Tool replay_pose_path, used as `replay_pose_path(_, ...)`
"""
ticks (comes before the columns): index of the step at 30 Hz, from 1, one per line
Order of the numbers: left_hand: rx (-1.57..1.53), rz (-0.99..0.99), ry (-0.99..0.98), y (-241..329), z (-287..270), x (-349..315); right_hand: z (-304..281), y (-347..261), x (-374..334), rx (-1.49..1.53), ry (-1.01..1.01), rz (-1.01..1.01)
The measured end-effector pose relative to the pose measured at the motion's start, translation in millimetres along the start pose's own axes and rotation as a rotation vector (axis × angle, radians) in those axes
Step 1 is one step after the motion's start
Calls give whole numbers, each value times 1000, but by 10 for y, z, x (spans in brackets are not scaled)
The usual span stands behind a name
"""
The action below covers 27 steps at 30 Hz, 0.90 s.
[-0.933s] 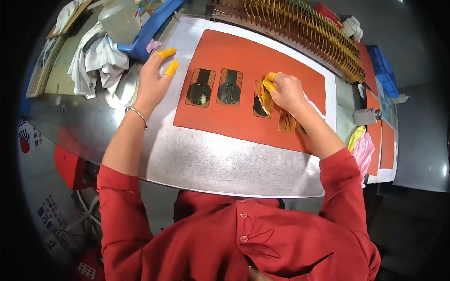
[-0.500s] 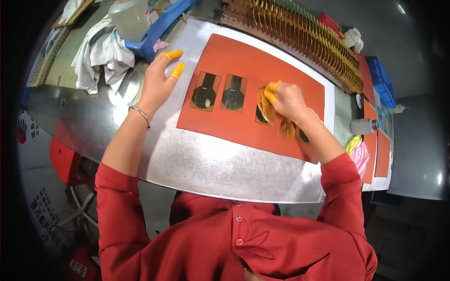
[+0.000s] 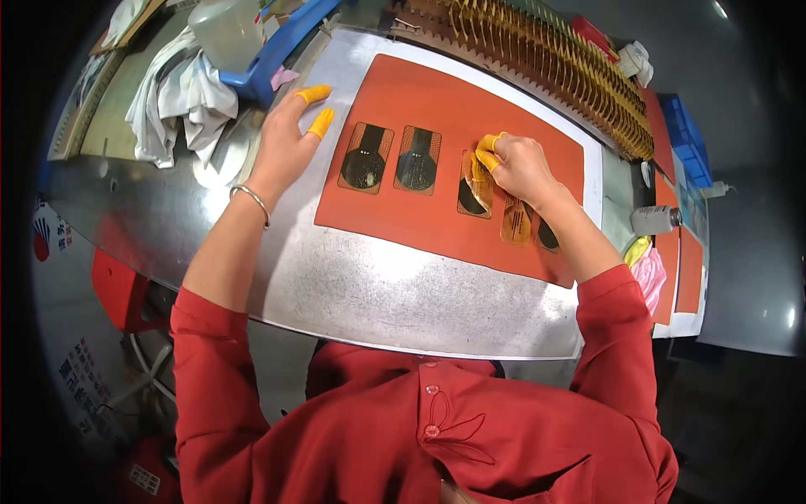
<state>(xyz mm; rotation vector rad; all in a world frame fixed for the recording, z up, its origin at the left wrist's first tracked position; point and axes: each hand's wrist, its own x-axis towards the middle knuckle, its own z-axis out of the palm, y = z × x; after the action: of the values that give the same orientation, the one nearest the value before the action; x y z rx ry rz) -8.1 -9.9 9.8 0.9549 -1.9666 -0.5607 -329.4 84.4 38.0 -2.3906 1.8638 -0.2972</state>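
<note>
Nearest the red-sleeved person lies a bare grey metal sheet (image 3: 403,294) on the desk, and on its far part a flat orange-red rubber mat (image 3: 453,126).

On the mat, a row of thin amber translucent film pieces with dark paddle-shaped patterns runs from about 9 o'clock towards 3 o'clock. The first film piece (image 3: 366,157) and second film piece (image 3: 418,160) lie flat and fully in view, side by side, each with a round dark blob at the near end and a narrow stem pointing away.

The right hand (image 3: 519,168), with yellow rubber cots on its fingertips, pinches the far edge of the third film piece (image 3: 475,189), which curls up off the mat at its left edge; the fingers hide its upper part. Two more film pieces (image 3: 515,220) at 4 o'clock of that hand are partly covered by the wrist.

The left hand (image 3: 285,143) rests spread and flat at the mat's 9 o'clock edge, holding nothing, two yellow fingertip cots (image 3: 320,122) showing.

Farther off, a long rack of amber-brown slotted strips (image 3: 554,59) bends along the rim; its details blur. At 10 o'clock, a crumpled white cloth (image 3: 180,101) lies beside a blue plastic tray (image 3: 277,50), which is cut off.
</note>
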Motion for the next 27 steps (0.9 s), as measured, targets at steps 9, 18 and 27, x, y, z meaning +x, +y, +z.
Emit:
replay_pose_path(9,3,-4,2,-63,1,6,-31,-20,-4,35,-5,33)
replay_pose_path(18,-11,-57,-37,-21,-3,13,-42,9,-18,-13,49,1)
replay_pose_path(27,18,-48,-31,-31,-20,38,-9,55,-90,60,28,-18)
